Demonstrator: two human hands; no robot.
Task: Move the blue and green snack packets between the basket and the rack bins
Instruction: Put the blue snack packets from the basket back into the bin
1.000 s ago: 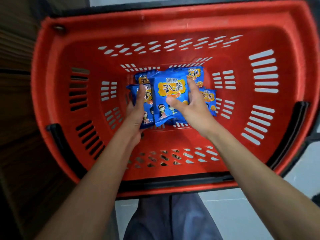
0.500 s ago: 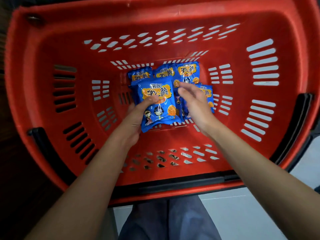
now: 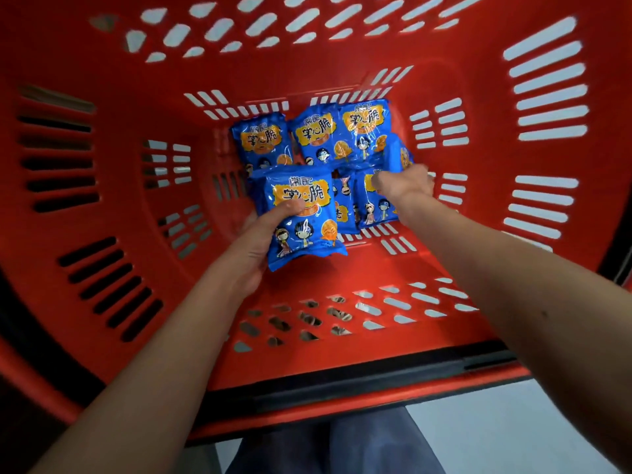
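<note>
While the left hand [image 3: 254, 248] grips one blue packet [image 3: 301, 217], thumb pressed across its front and fingers hidden behind, its forearm comes in from 7 o'clock. The held packet sits at 7 o'clock of the cluster in the red basket [image 3: 342, 268]. The right hand [image 3: 403, 186], blurred and palm down, reaches in from 4 o'clock onto a second packet [image 3: 372, 206] at 3 o'clock; I cannot tell whether it grasps. Three far packets [image 3: 318, 138] lie at 12 o'clock.

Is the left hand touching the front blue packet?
Touching. The head view shows the left hand gripping the front blue packet, thumb pressed on its face.
</note>
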